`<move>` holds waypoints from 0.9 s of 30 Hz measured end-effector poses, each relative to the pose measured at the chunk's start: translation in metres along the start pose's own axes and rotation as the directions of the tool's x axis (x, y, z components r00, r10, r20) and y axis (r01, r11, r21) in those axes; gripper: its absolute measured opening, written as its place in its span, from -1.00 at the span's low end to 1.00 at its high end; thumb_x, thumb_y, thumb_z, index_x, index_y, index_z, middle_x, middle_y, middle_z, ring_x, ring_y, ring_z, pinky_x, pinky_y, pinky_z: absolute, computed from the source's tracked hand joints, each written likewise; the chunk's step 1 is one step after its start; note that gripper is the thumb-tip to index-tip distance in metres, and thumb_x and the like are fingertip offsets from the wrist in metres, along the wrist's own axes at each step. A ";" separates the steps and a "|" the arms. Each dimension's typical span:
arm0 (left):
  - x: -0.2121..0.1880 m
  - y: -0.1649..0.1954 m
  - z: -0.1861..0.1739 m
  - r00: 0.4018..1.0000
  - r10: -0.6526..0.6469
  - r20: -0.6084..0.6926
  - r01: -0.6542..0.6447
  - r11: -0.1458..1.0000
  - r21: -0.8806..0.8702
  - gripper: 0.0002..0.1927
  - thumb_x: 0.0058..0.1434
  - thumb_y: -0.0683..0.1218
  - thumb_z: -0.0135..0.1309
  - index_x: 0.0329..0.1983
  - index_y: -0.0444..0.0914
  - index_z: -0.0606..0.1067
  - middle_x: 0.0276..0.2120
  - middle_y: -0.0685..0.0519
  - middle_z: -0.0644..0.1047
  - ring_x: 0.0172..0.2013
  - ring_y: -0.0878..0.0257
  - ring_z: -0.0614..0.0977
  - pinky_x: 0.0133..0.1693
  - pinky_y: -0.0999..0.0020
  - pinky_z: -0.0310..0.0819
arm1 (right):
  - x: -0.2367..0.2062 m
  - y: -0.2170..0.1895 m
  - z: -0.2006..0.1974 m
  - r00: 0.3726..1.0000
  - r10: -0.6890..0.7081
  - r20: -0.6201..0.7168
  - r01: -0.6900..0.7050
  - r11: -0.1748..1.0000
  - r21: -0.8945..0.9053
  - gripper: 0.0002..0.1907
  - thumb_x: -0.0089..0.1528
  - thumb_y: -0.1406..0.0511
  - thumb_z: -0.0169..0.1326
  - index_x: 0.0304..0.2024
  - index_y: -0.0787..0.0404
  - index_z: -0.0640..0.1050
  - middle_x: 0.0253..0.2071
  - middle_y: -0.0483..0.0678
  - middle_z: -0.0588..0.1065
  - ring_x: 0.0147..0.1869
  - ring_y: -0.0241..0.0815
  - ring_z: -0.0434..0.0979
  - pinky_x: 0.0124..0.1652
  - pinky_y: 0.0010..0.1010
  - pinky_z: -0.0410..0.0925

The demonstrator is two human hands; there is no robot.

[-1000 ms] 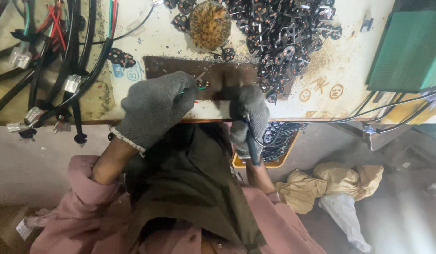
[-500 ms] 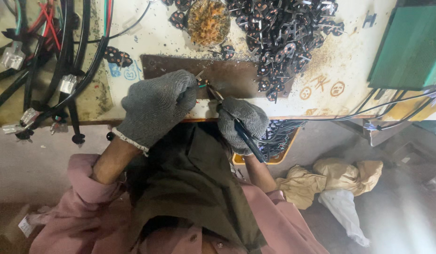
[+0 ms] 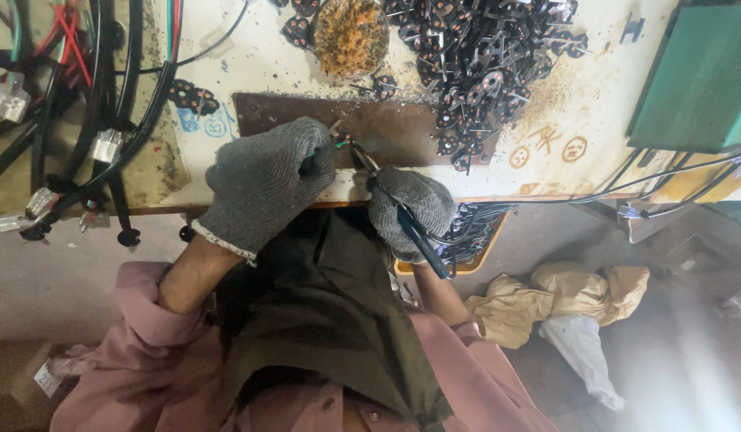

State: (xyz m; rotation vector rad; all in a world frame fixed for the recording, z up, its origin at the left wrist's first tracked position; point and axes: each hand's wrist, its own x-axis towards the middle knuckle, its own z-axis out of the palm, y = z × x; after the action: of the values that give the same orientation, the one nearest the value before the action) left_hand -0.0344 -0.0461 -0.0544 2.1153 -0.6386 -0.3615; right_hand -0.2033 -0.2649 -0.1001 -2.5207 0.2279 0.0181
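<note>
Head view, looking down over the tabletop (image 3: 250,60) edge. Best done with the soldering iron (image 3: 410,228) kept steady, tip brought only to the joint, and the small part (image 3: 338,142) braced against the brown metal plate (image 3: 386,128) so nothing shifts; probably wise to rest both wrists on the tabletop edge for control.

Left hand (image 3: 262,184), in a grey knit glove: fingers (image 3: 310,148) curled tight and pressed together, pinching the small part with a bit of green wire at their tips, just above the plate's near edge. Right hand (image 3: 410,204), gloved the same: fingers wrapped closed around the dark handle of the soldering iron, held like a pen, tip pointing up-left toward the pinched part and very near it; cannot tell whether touching.

Beyond the plate, a heap of small black pieces (image 3: 482,48) and a round brass-coloured scouring pad (image 3: 350,32). To the left, a bundle of black cables (image 3: 106,120). To the right, a green box (image 3: 698,80).
</note>
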 end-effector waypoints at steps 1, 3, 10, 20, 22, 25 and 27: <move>0.000 0.000 0.000 1.000 -0.008 0.006 0.008 1.000 -0.004 -0.88 0.26 -0.11 0.21 -0.22 -0.21 0.52 -0.32 -0.06 0.59 -0.35 -0.05 0.66 -0.34 0.13 0.52 | 0.002 -0.001 -0.001 1.000 -0.005 -0.007 0.005 1.000 0.019 -0.67 0.16 0.17 0.26 -0.03 0.05 0.66 -0.07 -0.04 0.63 0.06 0.03 0.63 0.14 -0.13 0.41; 0.000 0.000 0.000 1.000 -0.023 0.017 0.023 1.000 -0.009 -0.88 0.26 -0.11 0.21 -0.23 -0.21 0.52 -0.33 -0.05 0.60 -0.37 -0.04 0.66 -0.35 0.14 0.51 | 0.004 -0.002 0.000 1.000 -0.016 -0.022 0.017 0.998 0.058 -0.68 0.17 0.17 0.26 -0.02 0.05 0.66 -0.08 -0.04 0.63 0.05 0.02 0.64 0.15 -0.14 0.42; 0.001 0.002 0.000 1.000 -0.019 0.019 0.019 1.000 -0.005 -0.86 0.27 -0.08 0.21 -0.20 -0.21 0.53 -0.32 -0.06 0.59 -0.36 -0.03 0.66 -0.34 0.14 0.53 | 0.011 -0.003 0.004 1.000 0.010 -0.023 -0.002 0.956 0.294 -0.68 0.17 0.23 0.28 -0.05 0.15 0.63 -0.09 0.00 0.62 0.01 0.06 0.65 0.08 -0.17 0.44; 0.000 0.004 0.015 0.998 0.036 -0.045 -0.033 0.998 0.061 -0.84 0.34 -0.03 0.18 -0.17 -0.22 0.53 -0.31 -0.06 0.57 -0.38 -0.01 0.63 -0.36 0.13 0.50 | 0.012 -0.003 0.003 0.999 -0.042 -0.030 0.047 0.982 0.183 -0.68 0.16 0.23 0.31 -0.04 0.14 0.63 -0.09 0.00 0.62 0.01 0.05 0.65 0.07 -0.17 0.44; 0.000 0.003 0.015 0.996 0.071 -0.061 -0.067 0.996 0.066 -0.86 0.36 -0.05 0.17 -0.18 -0.21 0.52 -0.31 -0.05 0.56 -0.36 -0.01 0.63 -0.34 0.13 0.50 | 0.010 -0.004 0.003 1.000 -0.017 -0.025 0.022 0.977 0.211 -0.67 0.17 0.23 0.31 -0.03 0.14 0.63 -0.08 0.00 0.62 0.02 0.05 0.64 0.08 -0.15 0.43; 0.000 0.002 0.013 0.993 0.096 -0.065 -0.091 0.993 0.081 -0.86 0.36 -0.06 0.17 -0.23 -0.21 0.50 -0.33 -0.05 0.55 -0.36 -0.02 0.62 -0.35 0.12 0.49 | 0.010 -0.009 0.000 1.000 -0.014 -0.024 0.018 0.981 0.192 -0.66 0.18 0.22 0.30 -0.01 0.15 0.62 -0.07 0.01 0.62 0.03 0.06 0.64 0.09 -0.13 0.42; 0.001 0.001 0.012 0.987 0.131 -0.094 -0.123 0.989 0.079 -0.86 0.34 -0.07 0.16 -0.18 -0.23 0.51 -0.31 -0.05 0.55 -0.37 -0.01 0.62 -0.37 0.12 0.47 | 0.013 -0.013 -0.003 0.999 -0.037 -0.040 0.042 0.991 0.130 -0.69 0.19 0.20 0.30 -0.03 0.11 0.64 -0.09 -0.01 0.62 0.02 0.04 0.65 0.07 -0.15 0.45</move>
State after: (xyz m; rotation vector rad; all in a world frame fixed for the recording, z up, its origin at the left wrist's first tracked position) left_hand -0.0398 -0.0548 -0.0604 2.1343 -0.7342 -0.1636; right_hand -0.1886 -0.2588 -0.0909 -2.3954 0.1883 -0.0580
